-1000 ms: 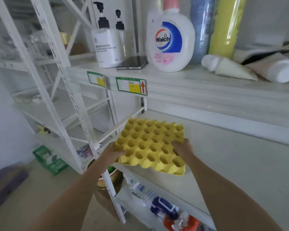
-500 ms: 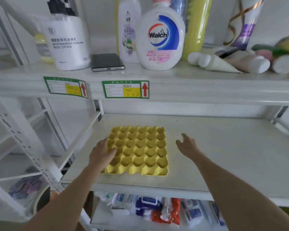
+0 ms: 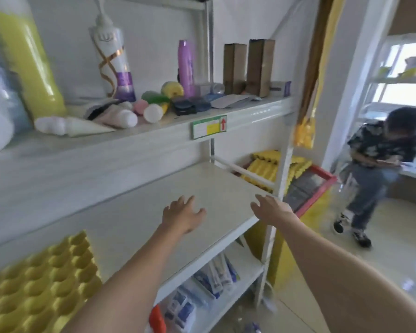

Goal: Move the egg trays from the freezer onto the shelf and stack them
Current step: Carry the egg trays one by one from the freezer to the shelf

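Two empty hands (image 3: 226, 213) above shelf (image 3: 139, 219), yellow egg tray (image 3: 37, 282) left.

Shelf (image 3: 154, 212) bare right of egg tray (image 3: 39, 284); upright post (image 3: 277, 188) blocks right end.

Bright daylight, motion-blurred, edges warped

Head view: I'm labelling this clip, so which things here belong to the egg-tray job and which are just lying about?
Job:
- yellow egg tray on the middle shelf
- more yellow trays on the freezer
- left hand and right hand, both empty

Lying about:
- purple bottle
- brown boxes
- tubes
- packets below
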